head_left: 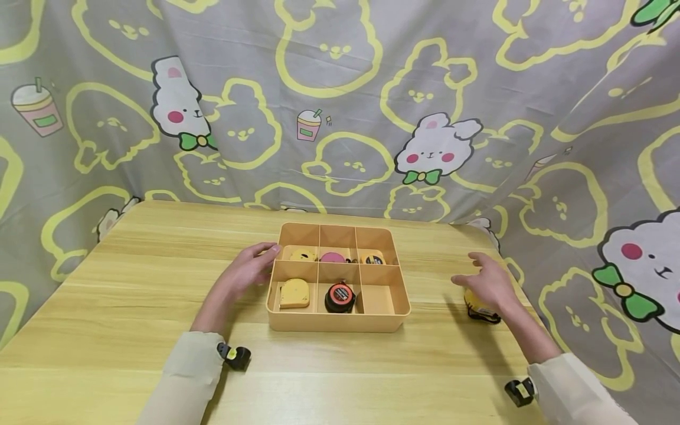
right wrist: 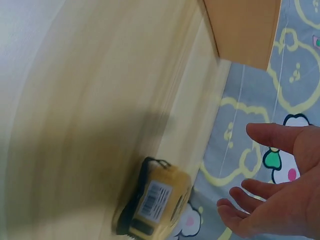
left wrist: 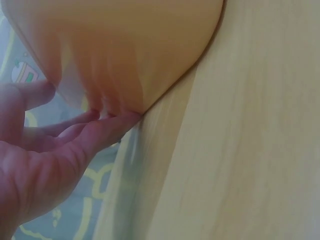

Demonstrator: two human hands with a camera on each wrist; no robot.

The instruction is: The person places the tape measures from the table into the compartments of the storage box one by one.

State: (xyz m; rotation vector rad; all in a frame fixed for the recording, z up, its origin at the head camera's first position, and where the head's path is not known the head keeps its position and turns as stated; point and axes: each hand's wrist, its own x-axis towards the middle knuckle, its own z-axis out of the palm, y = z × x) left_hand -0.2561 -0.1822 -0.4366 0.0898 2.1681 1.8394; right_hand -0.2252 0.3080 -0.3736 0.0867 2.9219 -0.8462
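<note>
A light orange divided box (head_left: 340, 322) stands on the table, with tape measures in several of its compartments. In the front row lie a yellow tape measure (head_left: 294, 293) and a black and red one (head_left: 340, 297); the front right compartment holds nothing. Behind them are a yellow tape measure (head_left: 303, 255), a pink one (head_left: 332, 257) and a yellow and black one (head_left: 372, 258), partly hidden by the divider. My left hand (head_left: 248, 270) touches the box's left wall with its fingertips. My right hand (head_left: 486, 282), fingers apart and holding nothing, hovers above a yellow and black tape measure (right wrist: 157, 202) on the table.
The wooden table (head_left: 340, 378) runs back to a grey patterned curtain (head_left: 340, 118), which also hangs along both sides. Each sleeve carries a small black wrist camera, one left (head_left: 237, 358) and one right (head_left: 520, 392).
</note>
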